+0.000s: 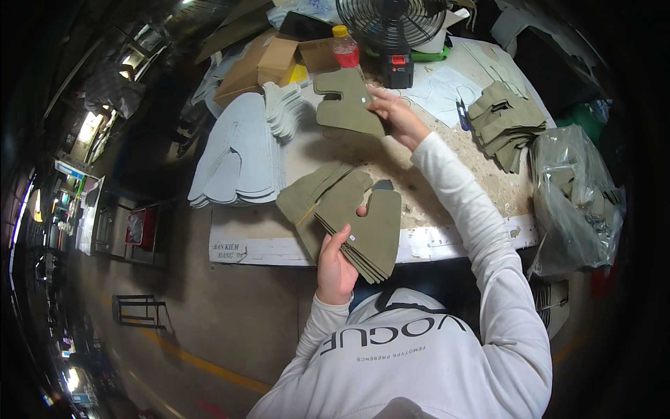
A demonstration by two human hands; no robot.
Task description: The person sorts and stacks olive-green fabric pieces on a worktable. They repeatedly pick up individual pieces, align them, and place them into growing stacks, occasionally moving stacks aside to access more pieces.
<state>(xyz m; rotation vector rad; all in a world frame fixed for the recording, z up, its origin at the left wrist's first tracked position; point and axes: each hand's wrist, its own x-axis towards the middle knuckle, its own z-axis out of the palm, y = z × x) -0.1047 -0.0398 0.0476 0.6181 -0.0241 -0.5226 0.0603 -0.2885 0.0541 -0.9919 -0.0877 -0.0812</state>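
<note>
My left hand (337,271) grips a stack of olive-green cut pieces (380,227) at the table's near edge, its thumb on top beside a small white sticker. Each piece has a notch, and a fingertip shows through the top one's slot. Higher up, my right hand (399,117) pinches a single olive cut piece (338,112) of similar notched shape by its right side, above the table and apart from the stack. More olive material (300,199) lies just left of the stack, partly covered by it. Whether the pieces are fabric or thin sheet I cannot tell.
A stack of pale grey cut pieces (234,157) lies on the table (433,241) at left. Behind stand a cardboard box (255,66), a red-filled bottle (345,49) and a black fan (392,21). Snips (463,115), an olive pile (504,122) and a plastic bag (576,209) are at right.
</note>
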